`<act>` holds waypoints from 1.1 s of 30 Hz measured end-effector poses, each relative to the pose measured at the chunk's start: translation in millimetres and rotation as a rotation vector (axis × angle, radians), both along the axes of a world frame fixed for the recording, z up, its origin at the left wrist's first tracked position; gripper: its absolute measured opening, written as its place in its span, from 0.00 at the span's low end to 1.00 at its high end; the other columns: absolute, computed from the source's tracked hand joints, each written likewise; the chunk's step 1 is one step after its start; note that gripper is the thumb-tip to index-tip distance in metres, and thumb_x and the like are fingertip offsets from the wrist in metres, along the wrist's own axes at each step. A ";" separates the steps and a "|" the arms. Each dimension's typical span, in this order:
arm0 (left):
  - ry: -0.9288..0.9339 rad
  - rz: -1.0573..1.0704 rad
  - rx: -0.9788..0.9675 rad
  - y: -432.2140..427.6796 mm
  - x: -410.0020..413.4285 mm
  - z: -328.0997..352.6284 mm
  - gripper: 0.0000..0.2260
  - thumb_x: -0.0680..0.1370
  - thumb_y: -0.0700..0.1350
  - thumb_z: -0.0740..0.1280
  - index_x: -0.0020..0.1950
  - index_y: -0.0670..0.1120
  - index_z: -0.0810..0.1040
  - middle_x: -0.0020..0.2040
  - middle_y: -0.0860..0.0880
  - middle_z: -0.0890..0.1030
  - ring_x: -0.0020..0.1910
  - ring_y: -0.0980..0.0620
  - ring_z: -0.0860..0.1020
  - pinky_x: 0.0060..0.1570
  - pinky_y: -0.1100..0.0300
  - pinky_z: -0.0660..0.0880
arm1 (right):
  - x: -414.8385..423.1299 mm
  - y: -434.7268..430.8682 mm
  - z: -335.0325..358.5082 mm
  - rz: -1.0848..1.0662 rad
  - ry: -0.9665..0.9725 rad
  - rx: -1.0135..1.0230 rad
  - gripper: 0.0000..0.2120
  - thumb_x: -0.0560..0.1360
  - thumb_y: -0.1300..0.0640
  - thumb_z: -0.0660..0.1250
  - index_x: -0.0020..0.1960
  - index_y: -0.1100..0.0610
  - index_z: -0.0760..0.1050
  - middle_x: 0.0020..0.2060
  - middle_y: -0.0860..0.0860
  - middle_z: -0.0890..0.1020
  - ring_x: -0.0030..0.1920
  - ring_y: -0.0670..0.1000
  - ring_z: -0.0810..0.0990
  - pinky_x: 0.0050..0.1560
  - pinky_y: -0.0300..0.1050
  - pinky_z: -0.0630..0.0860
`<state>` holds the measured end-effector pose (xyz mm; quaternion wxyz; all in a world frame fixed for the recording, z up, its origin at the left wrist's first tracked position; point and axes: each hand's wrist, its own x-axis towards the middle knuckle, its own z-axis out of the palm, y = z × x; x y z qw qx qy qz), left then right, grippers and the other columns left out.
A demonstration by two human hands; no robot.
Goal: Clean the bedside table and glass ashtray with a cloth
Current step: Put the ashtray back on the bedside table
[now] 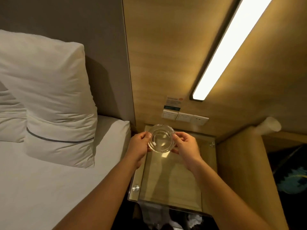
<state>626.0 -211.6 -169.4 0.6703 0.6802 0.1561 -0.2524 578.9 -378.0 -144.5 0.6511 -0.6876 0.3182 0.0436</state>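
Observation:
A round clear glass ashtray (pixel 160 138) is held tilted above the far part of the bedside table (pixel 172 183), its hollow facing me. My left hand (pixel 138 147) grips its left rim and my right hand (pixel 186 146) grips its right rim. The table has a wooden top under a glass sheet with metal studs at the corners. A pale crumpled cloth (pixel 194 219) lies low down past the table's near edge, partly hidden.
A bed (pixel 54 180) with white pillows (pixel 49 90) stands close on the left. A wooden wall panel behind the table carries switches and a socket (pixel 184 117) and a lit strip lamp (pixel 230 45). A wooden side panel (pixel 240 163) rises on the right.

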 end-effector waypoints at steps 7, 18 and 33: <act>0.066 0.153 0.072 -9.4 67.1 -110.8 0.12 0.83 0.47 0.69 0.64 0.46 0.82 0.52 0.47 0.85 0.44 0.51 0.80 0.45 0.55 0.79 | 80.4 -5.4 -110.0 -0.009 0.091 -0.072 0.07 0.82 0.53 0.67 0.56 0.52 0.81 0.50 0.51 0.85 0.50 0.51 0.83 0.50 0.48 0.82; -0.015 0.215 0.242 -31.7 135.7 -269.6 0.05 0.79 0.47 0.73 0.43 0.53 0.83 0.47 0.46 0.87 0.51 0.44 0.85 0.59 0.42 0.81 | 148.5 -17.5 -290.7 -0.044 0.082 -0.096 0.07 0.80 0.53 0.68 0.49 0.54 0.83 0.43 0.56 0.86 0.42 0.54 0.84 0.46 0.55 0.83; -0.034 0.176 0.436 -41.2 149.1 -307.4 0.06 0.80 0.46 0.73 0.49 0.44 0.88 0.49 0.44 0.88 0.53 0.45 0.84 0.58 0.50 0.79 | 163.0 -17.0 -339.3 -0.009 0.134 -0.358 0.10 0.82 0.56 0.65 0.52 0.57 0.84 0.45 0.53 0.86 0.45 0.52 0.83 0.46 0.42 0.75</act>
